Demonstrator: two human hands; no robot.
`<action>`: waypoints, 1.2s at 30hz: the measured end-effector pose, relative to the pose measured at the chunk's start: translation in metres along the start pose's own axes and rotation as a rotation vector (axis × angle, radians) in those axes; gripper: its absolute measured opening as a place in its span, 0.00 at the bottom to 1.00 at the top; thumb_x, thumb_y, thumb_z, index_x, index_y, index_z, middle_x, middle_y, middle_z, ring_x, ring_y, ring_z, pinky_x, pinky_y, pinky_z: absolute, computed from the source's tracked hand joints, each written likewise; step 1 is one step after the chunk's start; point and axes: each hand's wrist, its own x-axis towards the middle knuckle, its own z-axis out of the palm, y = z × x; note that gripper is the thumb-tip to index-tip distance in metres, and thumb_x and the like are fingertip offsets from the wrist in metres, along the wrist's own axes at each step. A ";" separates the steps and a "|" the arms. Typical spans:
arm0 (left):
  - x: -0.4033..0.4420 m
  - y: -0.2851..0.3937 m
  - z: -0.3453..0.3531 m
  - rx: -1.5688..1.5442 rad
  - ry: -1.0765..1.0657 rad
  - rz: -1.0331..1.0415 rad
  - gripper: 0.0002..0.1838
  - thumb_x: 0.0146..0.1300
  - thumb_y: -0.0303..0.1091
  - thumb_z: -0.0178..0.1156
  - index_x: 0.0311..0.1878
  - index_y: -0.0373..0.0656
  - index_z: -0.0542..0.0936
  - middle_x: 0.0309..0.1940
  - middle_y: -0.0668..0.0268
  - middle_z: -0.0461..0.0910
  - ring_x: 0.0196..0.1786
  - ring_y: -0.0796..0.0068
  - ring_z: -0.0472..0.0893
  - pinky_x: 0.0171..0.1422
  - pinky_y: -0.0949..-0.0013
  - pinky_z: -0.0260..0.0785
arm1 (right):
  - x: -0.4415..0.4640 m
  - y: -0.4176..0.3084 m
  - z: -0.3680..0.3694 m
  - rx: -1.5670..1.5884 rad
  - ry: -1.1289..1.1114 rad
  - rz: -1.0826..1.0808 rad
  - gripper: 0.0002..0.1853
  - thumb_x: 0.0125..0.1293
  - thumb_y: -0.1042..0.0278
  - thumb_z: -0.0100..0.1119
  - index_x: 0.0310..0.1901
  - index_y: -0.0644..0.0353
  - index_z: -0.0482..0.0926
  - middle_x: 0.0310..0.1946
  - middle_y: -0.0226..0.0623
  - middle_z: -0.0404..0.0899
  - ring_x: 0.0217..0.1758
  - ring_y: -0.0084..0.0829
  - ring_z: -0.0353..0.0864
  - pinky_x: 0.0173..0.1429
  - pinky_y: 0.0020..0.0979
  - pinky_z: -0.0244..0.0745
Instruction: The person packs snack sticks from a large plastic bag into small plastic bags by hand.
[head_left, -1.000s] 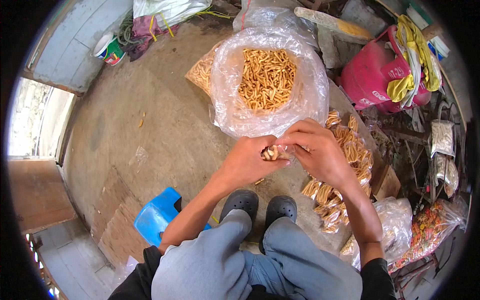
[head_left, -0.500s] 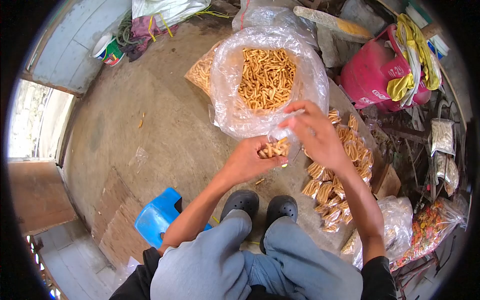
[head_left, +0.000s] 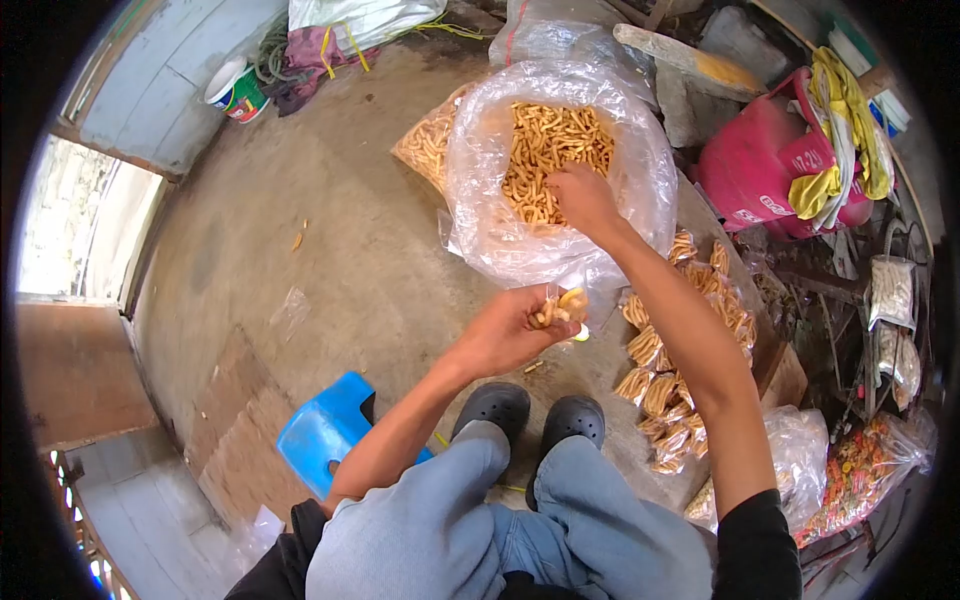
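My left hand [head_left: 508, 328] is closed around a small clear plastic bag [head_left: 565, 309] partly filled with short golden snack sticks. Above it stands a large clear plastic sack [head_left: 480, 190], its rim folded wide, full of loose snack sticks [head_left: 540, 140]. My right hand [head_left: 588, 200] reaches into this sack, its fingers curled together on the sticks at the surface; the fingertips are partly hidden. Under my right forearm, a heap of small filled snack packs [head_left: 655, 395] lies on the floor.
A blue plastic stool [head_left: 325, 425] is beside my left arm. Pink gas cylinders [head_left: 750, 160] with a yellow cloth [head_left: 875, 160] stand at the upper right. A bag of colourful snacks [head_left: 860, 470] sits at the lower right, and a paint bucket [head_left: 238, 92] at the upper left.
My right hand has left the mouth of the small bag and moved up into the large sack. My left hand still holds the small bag. The view has shifted slightly.
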 end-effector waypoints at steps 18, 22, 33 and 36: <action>0.003 0.030 -0.010 -0.101 0.055 -0.156 0.16 0.55 0.39 0.72 0.42 0.42 0.80 0.29 0.74 0.79 0.31 0.87 0.76 0.29 0.78 0.71 | -0.049 -0.113 -0.191 0.805 -0.056 0.271 0.08 0.61 0.73 0.66 0.41 0.61 0.85 0.34 0.25 0.84 0.31 0.12 0.72 0.36 0.19 0.66; 0.003 0.035 -0.007 -0.079 0.052 -0.156 0.16 0.55 0.39 0.73 0.42 0.42 0.81 0.30 0.73 0.80 0.32 0.86 0.77 0.31 0.78 0.72 | -0.061 -0.115 -0.190 0.773 -0.089 0.372 0.06 0.60 0.73 0.67 0.39 0.60 0.86 0.35 0.23 0.84 0.33 0.11 0.73 0.35 0.18 0.63; 0.001 0.042 -0.002 0.045 0.042 -0.127 0.18 0.55 0.36 0.72 0.46 0.40 0.81 0.31 0.71 0.82 0.31 0.84 0.78 0.32 0.76 0.74 | -0.074 -0.118 -0.167 0.923 -0.196 0.291 0.07 0.57 0.74 0.69 0.38 0.62 0.85 0.35 0.32 0.83 0.41 0.21 0.80 0.50 0.25 0.73; 0.002 0.044 -0.001 0.051 0.053 -0.135 0.17 0.55 0.36 0.72 0.46 0.40 0.81 0.31 0.70 0.82 0.31 0.84 0.78 0.32 0.75 0.75 | -0.078 -0.121 -0.165 0.850 -0.163 0.263 0.06 0.57 0.74 0.69 0.36 0.60 0.85 0.33 0.32 0.83 0.42 0.23 0.79 0.50 0.26 0.73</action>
